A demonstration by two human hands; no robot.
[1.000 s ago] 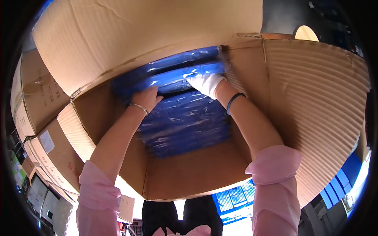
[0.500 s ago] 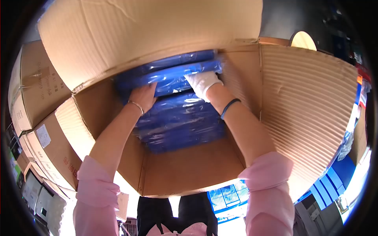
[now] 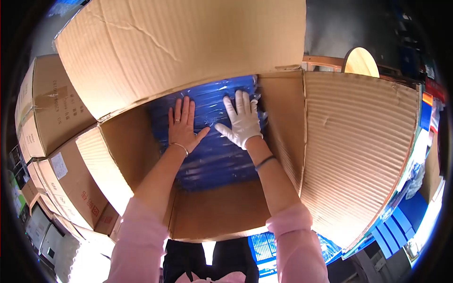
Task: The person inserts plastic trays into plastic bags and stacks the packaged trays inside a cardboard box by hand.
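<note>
Inside a large open cardboard box (image 3: 217, 207) lies a row of blue packages (image 3: 212, 165) in clear, shiny plastic wrap. My left hand (image 3: 183, 125), bare with a ring and a bracelet, rests flat on the packages with its fingers spread. To its right, my right hand (image 3: 241, 120) wears a white glove and also lies flat on the blue wrap, fingers apart. Neither hand grips anything. What the packages contain cannot be made out. Part of the row's far end is hidden by the box's raised flap (image 3: 188, 47).
Stacked closed cartons (image 3: 61, 104) stand on the left. The box's right flap (image 3: 358, 151) leans outward. Behind it is a round wooden disc (image 3: 361, 62). Blue plastic pieces (image 3: 394, 226) lie at the lower right, and a blue-printed package (image 3: 263, 250) sits below the box.
Both hands have let go of a blue package held at the far end and now lie flat. That package has settled level with the others in the row.
</note>
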